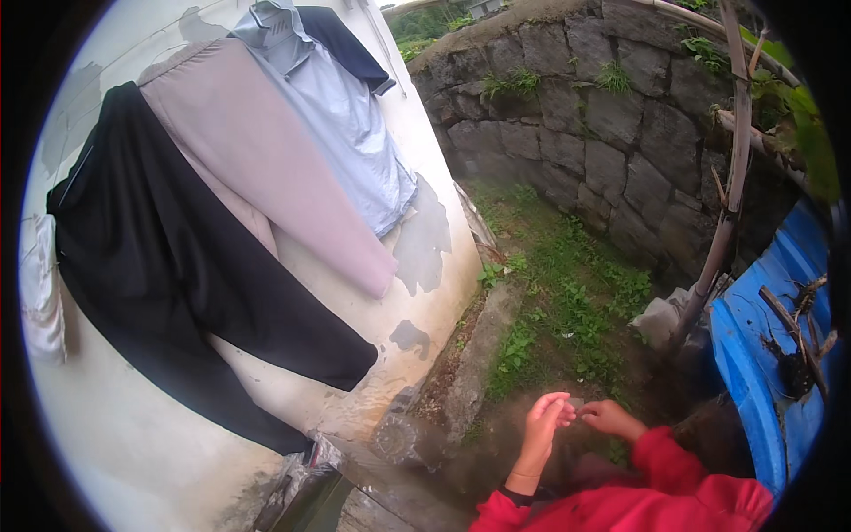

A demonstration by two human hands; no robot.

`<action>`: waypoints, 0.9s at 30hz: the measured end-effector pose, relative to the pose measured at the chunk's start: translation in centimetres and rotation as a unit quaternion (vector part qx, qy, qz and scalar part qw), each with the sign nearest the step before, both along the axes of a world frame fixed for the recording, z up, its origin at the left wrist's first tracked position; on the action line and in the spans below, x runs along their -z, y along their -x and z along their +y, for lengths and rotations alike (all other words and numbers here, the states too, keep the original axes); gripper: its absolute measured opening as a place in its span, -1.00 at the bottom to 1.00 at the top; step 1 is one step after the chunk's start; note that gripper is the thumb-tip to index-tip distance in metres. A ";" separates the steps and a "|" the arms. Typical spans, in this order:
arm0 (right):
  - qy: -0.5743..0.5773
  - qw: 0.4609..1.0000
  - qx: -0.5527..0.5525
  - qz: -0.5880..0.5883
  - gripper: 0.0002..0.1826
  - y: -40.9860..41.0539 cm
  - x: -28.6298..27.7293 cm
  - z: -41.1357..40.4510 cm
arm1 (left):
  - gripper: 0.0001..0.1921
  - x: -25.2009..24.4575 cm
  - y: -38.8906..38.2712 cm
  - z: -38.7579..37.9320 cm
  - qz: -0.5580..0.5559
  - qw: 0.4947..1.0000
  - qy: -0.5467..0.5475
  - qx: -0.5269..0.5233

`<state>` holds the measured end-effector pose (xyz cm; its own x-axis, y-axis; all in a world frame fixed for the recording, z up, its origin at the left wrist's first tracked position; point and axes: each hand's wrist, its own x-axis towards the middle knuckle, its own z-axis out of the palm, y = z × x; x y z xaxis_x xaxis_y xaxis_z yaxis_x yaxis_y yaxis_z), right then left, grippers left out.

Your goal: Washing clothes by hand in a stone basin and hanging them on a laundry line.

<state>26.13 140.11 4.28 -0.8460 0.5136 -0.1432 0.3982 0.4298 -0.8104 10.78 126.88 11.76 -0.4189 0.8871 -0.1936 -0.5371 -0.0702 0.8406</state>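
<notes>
My left hand is raised at the lower middle, its fingers bent towards my right hand. Between the two sets of fingertips is a small, flat, greyish thing, too small and blurred to name. The fingers of my right hand are pinched at its edge. Whether my left fingers grip it too, I cannot tell. On the pale wall to the left hang black trousers, light pink trousers and a light blue shirt with a dark garment behind it.
A curved stone wall stands beyond a weedy strip of ground. To the right are a wooden pole and a blue sheet with dry twigs on it. A concrete edge runs beside the house wall.
</notes>
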 end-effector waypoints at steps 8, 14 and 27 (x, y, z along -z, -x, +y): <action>0.064 0.998 0.018 -0.002 -0.65 12.0 -1.1 9.1 | -0.80 -0.2 11.6 6.0 0.058 0.995 0.028 -0.070; 0.191 0.974 0.114 0.044 -0.66 18.6 -0.5 18.1 | -0.80 -2.4 20.8 15.1 0.102 0.993 0.030 -0.053; 0.172 0.959 0.129 0.186 -0.69 34.5 -14.6 35.8 | -0.81 -7.0 37.3 24.1 0.131 0.984 0.037 -0.114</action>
